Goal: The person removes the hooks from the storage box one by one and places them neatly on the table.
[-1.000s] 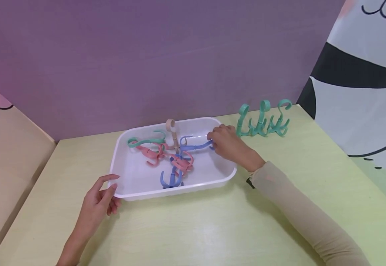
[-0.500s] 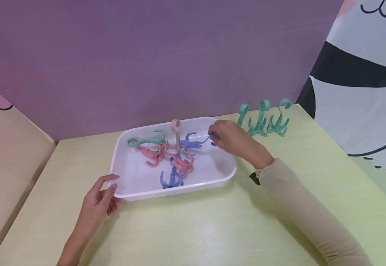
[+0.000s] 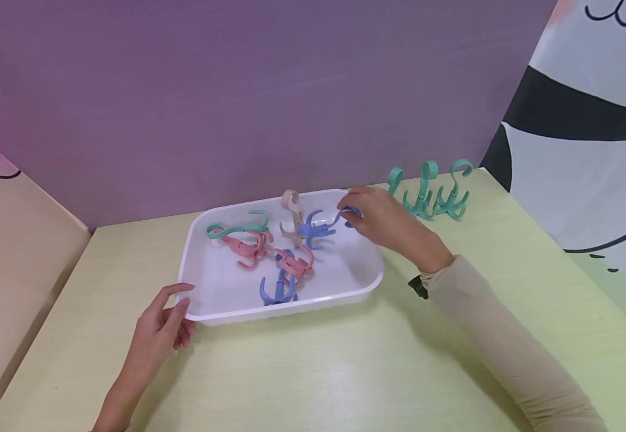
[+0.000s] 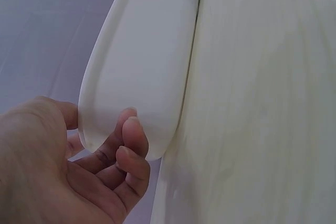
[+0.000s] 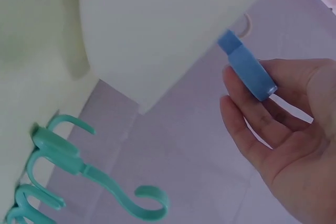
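Evidently the lifted blue hook is over the far right part of the white tray, its long axis running leftward and slightly nearer from the right hand, much the closer hand, whose thumb and fingers pinch the curled end. Its prongs overlap the beige hook (whether they touch, I can't tell from this angle). Farther out, the left hand holds the tray's near left corner with bent fingers; rightward, green hooks stand on the table.

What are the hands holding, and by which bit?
The right hand holds a blue hook by its curled end; the left hand grips the white tray at its near left corner.
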Tool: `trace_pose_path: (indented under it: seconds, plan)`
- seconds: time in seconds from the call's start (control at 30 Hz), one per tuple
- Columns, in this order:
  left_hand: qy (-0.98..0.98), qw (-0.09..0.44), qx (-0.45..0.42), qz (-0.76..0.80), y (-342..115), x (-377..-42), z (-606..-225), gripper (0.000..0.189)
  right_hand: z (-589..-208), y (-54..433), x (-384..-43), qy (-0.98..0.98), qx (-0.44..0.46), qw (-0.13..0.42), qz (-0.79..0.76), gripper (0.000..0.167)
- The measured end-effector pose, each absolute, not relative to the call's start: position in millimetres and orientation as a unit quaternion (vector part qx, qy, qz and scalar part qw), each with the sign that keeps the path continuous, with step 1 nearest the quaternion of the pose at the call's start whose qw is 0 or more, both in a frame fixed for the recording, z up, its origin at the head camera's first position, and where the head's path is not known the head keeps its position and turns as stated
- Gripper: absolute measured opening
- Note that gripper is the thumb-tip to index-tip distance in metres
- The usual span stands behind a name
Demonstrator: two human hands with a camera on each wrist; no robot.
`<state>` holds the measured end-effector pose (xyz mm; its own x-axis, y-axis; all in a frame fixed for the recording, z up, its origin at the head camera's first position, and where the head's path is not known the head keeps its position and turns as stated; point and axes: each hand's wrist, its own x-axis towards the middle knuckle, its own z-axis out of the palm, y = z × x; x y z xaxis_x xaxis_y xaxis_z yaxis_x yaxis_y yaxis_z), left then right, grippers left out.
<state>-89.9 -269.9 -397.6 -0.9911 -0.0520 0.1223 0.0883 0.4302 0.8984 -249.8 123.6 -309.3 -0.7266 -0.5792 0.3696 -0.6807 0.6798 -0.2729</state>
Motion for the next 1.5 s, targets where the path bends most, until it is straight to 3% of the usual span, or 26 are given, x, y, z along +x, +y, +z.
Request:
trace_pose_path:
  seconds: [0.37, 1.13, 1.5]
  plan:
    - [-0.844, 0.063, -0.008, -0.532, -268, -89, -395, 0.029, -290, 138, -241, -0.923, 0.31, 0.133, 0.187, 0.019]
    - [-0.847, 0.064, -0.009, -0.528, -269, -89, -397, 0.029, -292, 131, -232, -0.918, 0.301, 0.165, 0.2, 0.023]
    - [-0.846, 0.062, -0.01, -0.53, -268, -88, -396, 0.029, -289, 133, -227, -0.864, 0.348, 0.247, 0.266, 0.023]
